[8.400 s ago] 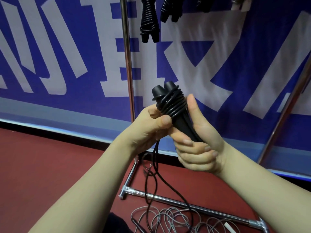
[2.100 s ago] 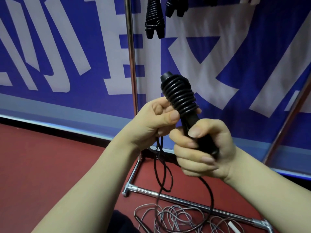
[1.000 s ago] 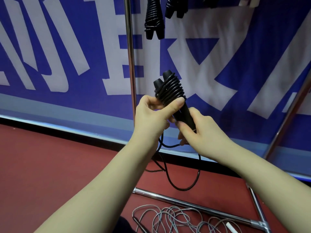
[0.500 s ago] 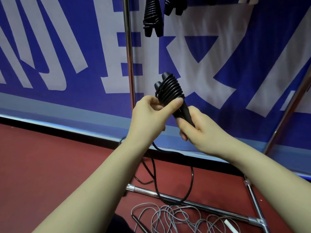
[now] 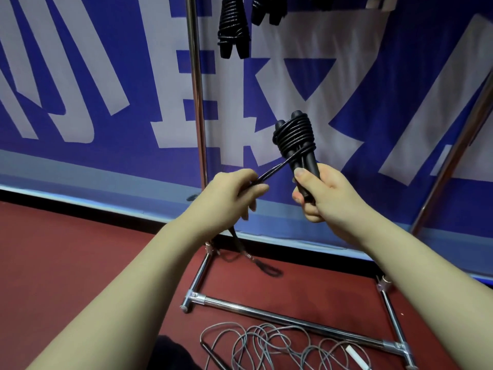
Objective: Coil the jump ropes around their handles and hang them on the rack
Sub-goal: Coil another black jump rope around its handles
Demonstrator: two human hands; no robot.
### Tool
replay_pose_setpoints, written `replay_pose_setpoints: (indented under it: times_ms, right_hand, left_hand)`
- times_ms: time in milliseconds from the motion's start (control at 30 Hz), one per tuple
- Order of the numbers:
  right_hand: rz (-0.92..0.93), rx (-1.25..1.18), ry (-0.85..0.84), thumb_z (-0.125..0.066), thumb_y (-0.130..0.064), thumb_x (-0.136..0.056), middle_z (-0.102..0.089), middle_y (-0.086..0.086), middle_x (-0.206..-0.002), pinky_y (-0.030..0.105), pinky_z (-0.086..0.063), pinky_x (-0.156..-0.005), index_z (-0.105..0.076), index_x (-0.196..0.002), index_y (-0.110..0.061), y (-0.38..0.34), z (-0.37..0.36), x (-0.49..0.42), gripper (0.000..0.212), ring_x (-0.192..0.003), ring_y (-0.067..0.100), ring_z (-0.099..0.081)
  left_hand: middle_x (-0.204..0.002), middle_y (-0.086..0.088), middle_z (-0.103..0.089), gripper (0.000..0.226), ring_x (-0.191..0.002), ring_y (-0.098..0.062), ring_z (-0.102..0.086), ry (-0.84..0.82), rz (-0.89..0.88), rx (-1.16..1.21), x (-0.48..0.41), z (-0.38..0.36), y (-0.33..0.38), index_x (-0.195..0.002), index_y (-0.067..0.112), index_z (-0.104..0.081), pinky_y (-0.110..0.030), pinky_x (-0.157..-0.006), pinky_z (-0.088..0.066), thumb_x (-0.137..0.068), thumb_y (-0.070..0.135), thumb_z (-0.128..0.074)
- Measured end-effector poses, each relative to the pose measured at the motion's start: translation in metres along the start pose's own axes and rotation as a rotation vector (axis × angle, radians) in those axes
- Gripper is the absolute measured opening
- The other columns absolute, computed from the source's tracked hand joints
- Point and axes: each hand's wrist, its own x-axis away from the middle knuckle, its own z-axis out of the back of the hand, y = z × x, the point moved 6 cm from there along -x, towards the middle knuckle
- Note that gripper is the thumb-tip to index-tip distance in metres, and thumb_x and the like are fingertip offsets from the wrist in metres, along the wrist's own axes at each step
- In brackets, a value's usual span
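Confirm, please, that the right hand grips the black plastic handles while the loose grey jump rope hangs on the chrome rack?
No: the head view shows the loose grey jump rope lying on the red floor, not the chrome rack. The right hand does grip the black plastic handles.

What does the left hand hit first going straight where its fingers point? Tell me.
Probably the right hand gripping the black handles. The left hand, pinching the rope, points right across a gap; depth unclear.

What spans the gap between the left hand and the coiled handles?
In the head view, a taut doubled length of black rope runs from the handles to the left hand.
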Motion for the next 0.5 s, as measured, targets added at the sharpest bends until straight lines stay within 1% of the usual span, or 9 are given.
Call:
replay_pose_setpoints:
  times_ms: [67, 100, 167, 200, 267, 333, 400, 467, 500]
  right_hand:
    - [-0.01, -0.028, -0.01, -0.042, -0.022, -0.104, -0.048, -0.001, -0.056, 0.019, -0.021, -0.038, -0.042, -0.1, -0.01, 0.0, 0.0, 0.001, 0.012, -0.041, 0.01, -0.023]
    - [-0.021, -0.045, -0.021, -0.042, -0.022, -0.104, -0.048, -0.001, -0.056, 0.02, -0.02, -0.038, -0.044, -0.102, -0.011, 0.0, -0.002, 0.001, 0.012, -0.041, 0.01, -0.022]
    - [-0.031, -0.089, -0.045, -0.042, -0.022, -0.104, -0.048, 0.0, -0.056, 0.02, -0.019, -0.039, -0.046, -0.103, -0.011, -0.001, -0.005, 0.003, 0.012, -0.041, 0.01, -0.021]
    - [-0.03, -0.106, -0.055, -0.042, -0.022, -0.104, -0.049, 0.001, -0.056, 0.019, -0.019, -0.039, -0.047, -0.103, -0.011, -0.003, -0.007, 0.003, 0.012, -0.04, 0.009, -0.022]
    - [-0.029, -0.111, -0.068, -0.043, -0.022, -0.104, -0.049, 0.001, -0.056, 0.018, -0.019, -0.039, -0.048, -0.103, -0.01, -0.005, -0.007, 0.004, 0.013, -0.04, 0.009, -0.022]
    - [-0.036, -0.085, -0.078, -0.043, -0.022, -0.103, -0.048, 0.001, -0.056, 0.018, -0.019, -0.039, -0.048, -0.101, -0.009, -0.004, -0.007, 0.005, 0.014, -0.04, 0.009, -0.022]
    - [-0.048, -0.056, -0.09, -0.043, -0.021, -0.103, -0.048, 0.001, -0.056, 0.017, -0.019, -0.039, -0.048, -0.098, -0.008, -0.001, -0.008, 0.006, 0.015, -0.039, 0.009, -0.022]
    - [-0.054, -0.035, -0.1, -0.043, -0.021, -0.103, -0.048, 0.0, -0.055, 0.017, -0.019, -0.039, -0.047, -0.096, -0.008, 0.0, -0.009, 0.007, 0.015, -0.039, 0.009, -0.023]
    - [-0.053, -0.022, -0.106, -0.043, -0.021, -0.103, -0.048, 0.0, -0.055, 0.017, -0.019, -0.039, -0.047, -0.096, -0.009, 0.0, -0.01, 0.008, 0.015, -0.04, 0.009, -0.023]
  left_hand:
    - [-0.06, 0.0, -0.053, 0.005, -0.051, -0.016, -0.044, -0.047, 0.008, 0.244, 0.001, -0.002, 0.005, -0.1, 0.026, -0.06, -0.025, -0.052, -0.038, -0.099, 0.028, -0.056]
    - [-0.059, -0.003, -0.044, 0.008, -0.053, -0.017, -0.037, -0.035, 0.013, 0.323, 0.002, -0.001, 0.007, -0.105, 0.028, -0.062, -0.026, -0.051, -0.033, -0.097, 0.03, -0.058]
    - [-0.055, 0.001, -0.034, 0.015, -0.053, -0.014, -0.029, 0.011, 0.014, 0.355, 0.002, 0.005, 0.011, -0.106, 0.032, -0.067, -0.023, -0.051, -0.028, -0.092, 0.035, -0.065]
    - [-0.05, 0.008, -0.033, 0.017, -0.049, -0.01, -0.028, 0.03, 0.005, 0.337, 0.002, 0.007, 0.013, -0.107, 0.031, -0.068, -0.019, -0.049, -0.027, -0.091, 0.035, -0.067]
    - [-0.044, 0.014, -0.042, 0.016, -0.044, -0.004, -0.038, 0.046, -0.002, 0.288, 0.003, 0.011, 0.015, -0.107, 0.026, -0.069, -0.011, -0.049, -0.031, -0.093, 0.03, -0.065]
    - [-0.052, 0.014, -0.05, 0.013, -0.047, -0.003, -0.045, 0.074, -0.011, 0.261, 0.004, 0.014, 0.014, -0.1, 0.022, -0.071, -0.014, -0.052, -0.04, -0.097, 0.029, -0.06]
    - [-0.071, 0.006, -0.055, 0.017, -0.059, -0.008, -0.053, 0.102, -0.007, 0.254, 0.003, 0.016, 0.012, -0.094, 0.02, -0.072, -0.022, -0.056, -0.05, -0.098, 0.027, -0.057]
    - [-0.087, 0.005, -0.056, 0.019, -0.072, -0.002, -0.054, 0.087, 0.029, 0.226, 0.0, 0.017, 0.007, -0.091, 0.019, -0.074, -0.016, -0.069, -0.05, -0.098, 0.024, -0.058]
    - [-0.088, 0.007, -0.058, 0.018, -0.075, 0.001, -0.055, 0.053, 0.064, 0.223, -0.001, 0.017, 0.004, -0.089, 0.019, -0.075, -0.012, -0.073, -0.046, -0.097, 0.022, -0.059]
